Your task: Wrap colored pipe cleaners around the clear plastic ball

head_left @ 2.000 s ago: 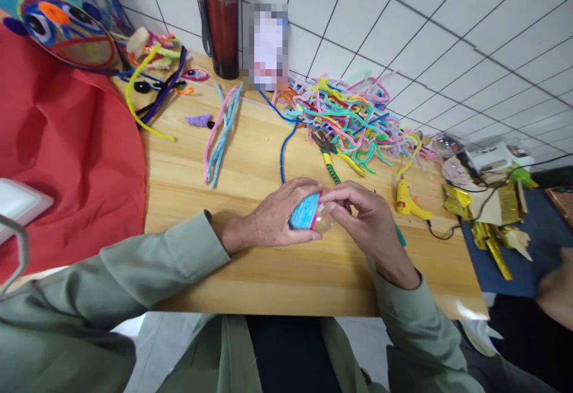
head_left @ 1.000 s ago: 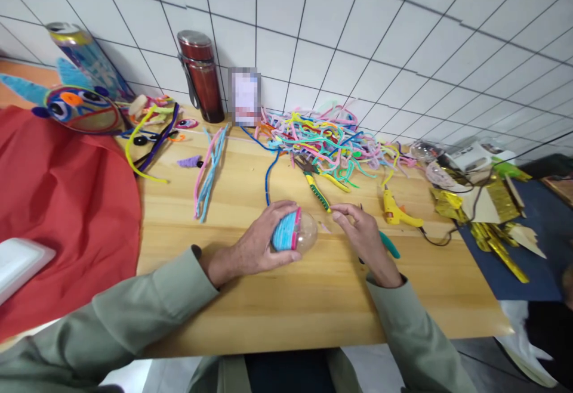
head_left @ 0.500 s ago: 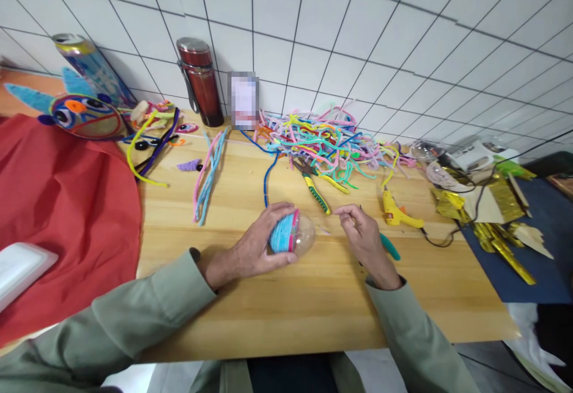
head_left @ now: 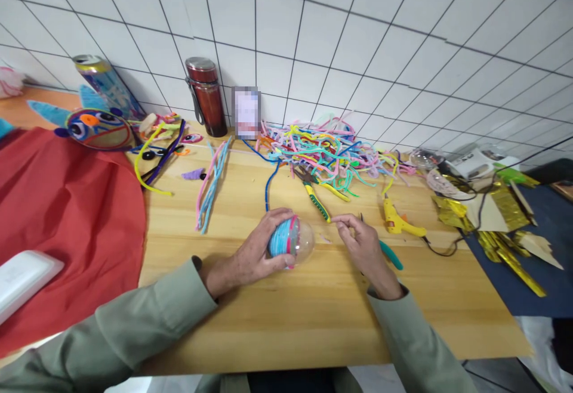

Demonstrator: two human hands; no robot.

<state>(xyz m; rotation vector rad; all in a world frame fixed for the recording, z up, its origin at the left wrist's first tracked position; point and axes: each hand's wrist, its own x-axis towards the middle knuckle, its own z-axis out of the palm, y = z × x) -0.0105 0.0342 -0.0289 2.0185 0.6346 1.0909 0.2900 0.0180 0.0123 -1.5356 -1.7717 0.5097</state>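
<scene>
My left hand (head_left: 257,247) is wrapped round a clear plastic ball (head_left: 307,243). Light blue strands (head_left: 280,239) cover the ball's left part, edged by a pink pipe cleaner (head_left: 290,240); its right end is bare and see-through. To the right, apart from the ball, my right hand (head_left: 360,241) has its fingers curled together near the end of a pliers handle (head_left: 317,204). Whatever its fingertips hold, if anything, is too small to make out. A teal-handled tool (head_left: 391,256) lies partly hidden behind that hand.
A heap of pipe cleaners (head_left: 313,148) lies along the wall. A yellow glue gun (head_left: 398,220) with its cord is at right, near gold foil pieces (head_left: 496,256). Pink and blue pipe cleaners (head_left: 212,184), a red thermos (head_left: 208,101) and red cloth (head_left: 102,214) are at left.
The view has tilted, so the scene sits slightly lower. The ball has turned slightly in my left hand, showing more of the pink edge. My right hand stays nearly in place.
</scene>
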